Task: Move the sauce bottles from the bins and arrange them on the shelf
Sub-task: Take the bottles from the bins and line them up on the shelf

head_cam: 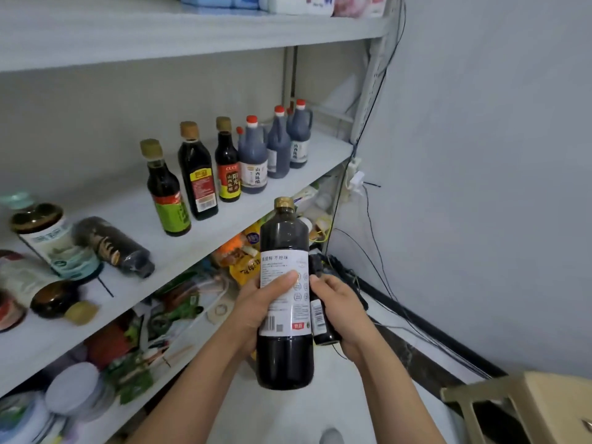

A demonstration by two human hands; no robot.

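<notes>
Placement looks like the step in hand. The left hand (266, 302) wraps fingers and thumb round the label of a tall dark sauce bottle (284, 232), held upright at lower centre of the frame, in front of the shelf's edge and not yet on it. The right hand (342, 302) grips a smaller dark bottle (322, 318) just beside the tall one; whether the two touch, I cannot tell.

On the middle shelf (134, 219) a diagonal row stands, running from the green-labelled bottle (169, 203) at centre to the red-capped jugs (278, 145) toward the upper right. Bare board lies left of the green-labelled bottle, between it and a dark bottle on its side (115, 245).

That gap seems the natural slot. Set one bottle at a time, the tall one first, since it is probably the heavier. Bring it in over the front edge, land the base flat, turn the label outward, and let go only once it stands steady. Keep the right hand's bottle well apart meanwhile, so neither one knocks the row.
</notes>
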